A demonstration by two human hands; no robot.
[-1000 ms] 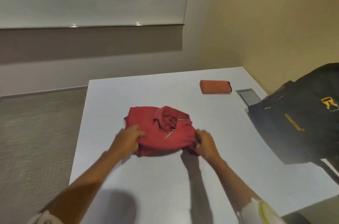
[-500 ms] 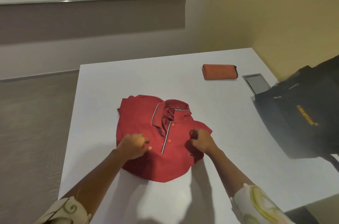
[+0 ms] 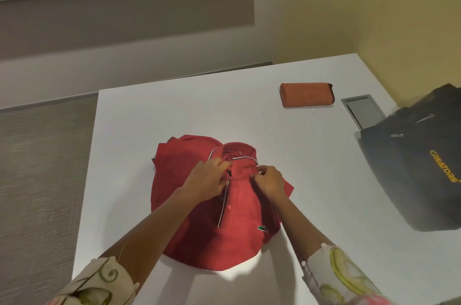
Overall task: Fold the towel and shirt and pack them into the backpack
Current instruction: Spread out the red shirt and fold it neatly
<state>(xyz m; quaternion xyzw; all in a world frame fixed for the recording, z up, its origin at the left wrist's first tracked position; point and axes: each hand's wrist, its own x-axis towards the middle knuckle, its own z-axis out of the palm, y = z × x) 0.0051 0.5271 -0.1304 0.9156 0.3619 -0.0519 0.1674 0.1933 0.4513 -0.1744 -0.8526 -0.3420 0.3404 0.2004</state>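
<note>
Both hands have moved up the red polo shirt (image 3: pixel 239 229) to its collar, where the left hand (image 3: pixel 207 177) and right hand (image 3: pixel 268 179) each pinch fabric. The shirt lies beneath them on the table (image 3: pixel 149 117), with the folded orange towel (image 3: pixel 306 94) beyond the right hand and the black backpack (image 3: pixel 419 167) to its right.

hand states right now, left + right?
left hand: closed, fingers curled, pinching the shirt at its collar.
right hand: closed, pinching the shirt at the collar's other side.

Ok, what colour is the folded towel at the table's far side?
Orange. The towel shows best in head view.
</note>
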